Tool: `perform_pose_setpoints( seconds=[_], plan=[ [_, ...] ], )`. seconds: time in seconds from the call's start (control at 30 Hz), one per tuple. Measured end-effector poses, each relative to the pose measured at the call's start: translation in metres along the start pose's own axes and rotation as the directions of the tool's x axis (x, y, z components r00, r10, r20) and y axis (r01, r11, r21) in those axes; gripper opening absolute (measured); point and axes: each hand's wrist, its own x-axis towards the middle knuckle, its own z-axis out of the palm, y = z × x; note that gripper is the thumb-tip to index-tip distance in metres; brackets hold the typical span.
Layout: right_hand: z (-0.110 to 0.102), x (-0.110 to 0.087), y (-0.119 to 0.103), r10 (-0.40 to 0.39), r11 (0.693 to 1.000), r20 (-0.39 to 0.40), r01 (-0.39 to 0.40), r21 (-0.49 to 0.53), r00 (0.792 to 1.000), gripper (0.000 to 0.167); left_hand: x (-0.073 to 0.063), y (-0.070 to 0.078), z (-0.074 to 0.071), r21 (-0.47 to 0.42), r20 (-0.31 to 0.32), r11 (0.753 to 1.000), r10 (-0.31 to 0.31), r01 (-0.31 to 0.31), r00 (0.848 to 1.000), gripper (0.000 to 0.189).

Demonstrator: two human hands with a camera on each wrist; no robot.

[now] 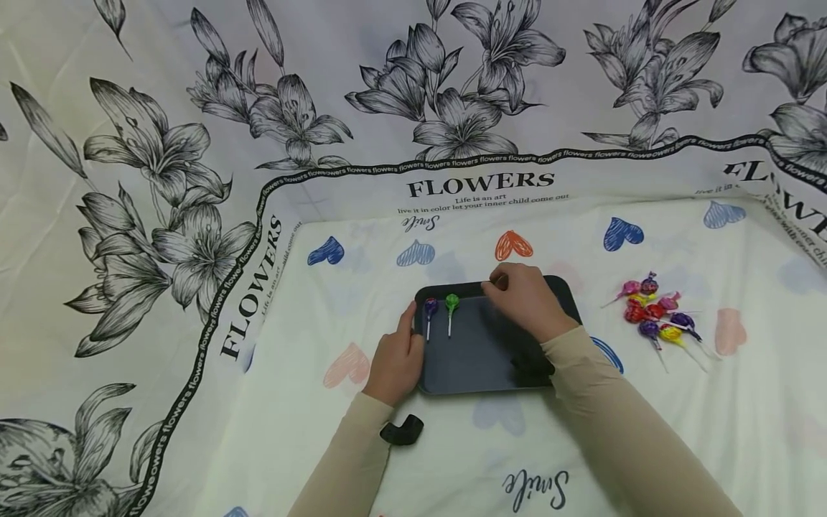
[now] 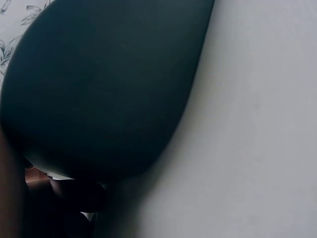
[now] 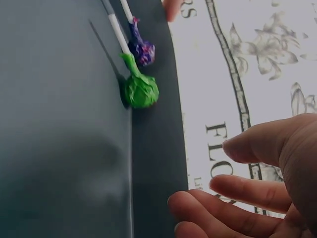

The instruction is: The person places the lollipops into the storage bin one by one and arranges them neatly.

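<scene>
A dark grey rectangular tray (image 1: 481, 359) lies on the cloth. Along its left side my left hand (image 1: 397, 362) grips the edge; the left wrist view shows mostly a dark surface of the tray (image 2: 104, 89), with the fingers in deep shadow. A purple-wrapped lollipop (image 1: 431, 309) and a green-wrapped lollipop (image 1: 451, 303) lie side by side in the tray's upper left, heads toward the far rim. Over the far rim, right of them, hovers my right hand (image 1: 526, 298). In the right wrist view its thumb and fingers are apart, with nothing between them.
A loose pile of several lollipops (image 1: 655, 312) in red, pink, purple and yellow wrappers lies right of the tray. The white cloth (image 1: 362, 309) has printed hearts and lettering. A floral sheet (image 1: 388, 136) rises behind. A black curved object (image 1: 402, 431) sits by the left wrist.
</scene>
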Motion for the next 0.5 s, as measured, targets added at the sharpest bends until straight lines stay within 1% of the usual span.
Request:
perform_pose_setpoints(
  seconds=[0.17,0.4,0.5],
  plan=[
    [-0.010,-0.003,0.009,0.017,1.000,-0.017,-0.017,-0.001,1.000,0.032,0.000,0.000,0.000,-0.004,0.001,1.000,0.003,-0.003,1.000,0.063],
    [-0.033,-0.008,0.022,0.038,0.999,-0.097,-0.037,0.012,0.995,0.033,0.000,-0.001,0.001,-0.024,0.008,1.000,0.011,-0.011,1.000,0.064],
    [-0.043,-0.011,0.025,0.054,0.999,-0.105,-0.053,0.010,0.993,0.033,0.000,-0.002,-0.001,-0.021,-0.003,1.000,0.011,-0.011,1.000,0.064]
  ],
)
